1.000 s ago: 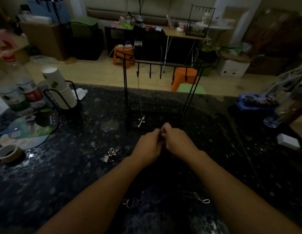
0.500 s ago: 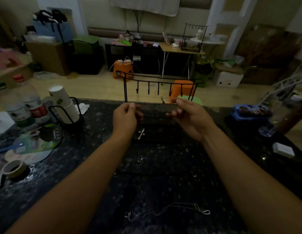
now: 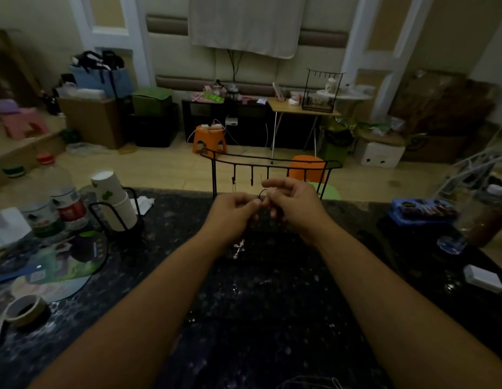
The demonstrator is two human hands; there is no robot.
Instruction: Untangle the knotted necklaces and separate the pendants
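A black wire jewelry stand (image 3: 272,161) with several hooks rises at the far side of the dark speckled table (image 3: 272,304). Just in front of its hooks, my left hand (image 3: 233,211) and my right hand (image 3: 294,206) meet, both pinching a thin dark necklace cord (image 3: 261,192) between fingertips. A silver cross pendant (image 3: 239,248) dangles on a fine chain from the stand's left hook, below my left hand. Another thin chain (image 3: 314,381) lies on the table near the bottom edge.
At the left stand plastic bottles (image 3: 61,197), a black holder with stacked paper cups (image 3: 115,203), a round fan (image 3: 61,265) and a tape roll (image 3: 25,310). On the right are a blue tray (image 3: 423,211) and a small white box (image 3: 482,277).
My hands rose from the tabletop to the stand's hooks, spread apart, then came together again on the cord. The camera view tilted upward, so the flower pendant left the view.
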